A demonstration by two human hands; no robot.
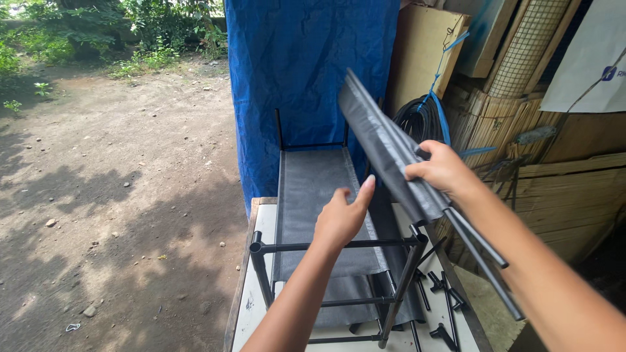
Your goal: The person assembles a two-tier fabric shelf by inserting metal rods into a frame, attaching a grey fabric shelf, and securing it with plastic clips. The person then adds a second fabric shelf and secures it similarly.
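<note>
Up above the table, the right hand point(442, 168) grips a grey cloth sheet point(386, 147) with black rods point(481, 254) in it. The left hand point(340, 216) is open, reaching toward that sheet. Below stands a black rack frame point(339, 246) on the white table point(258, 300). One cloth shelf point(312, 202) is already on. Loose black joints point(443, 287) lie beside it, so more building looks left.
</note>
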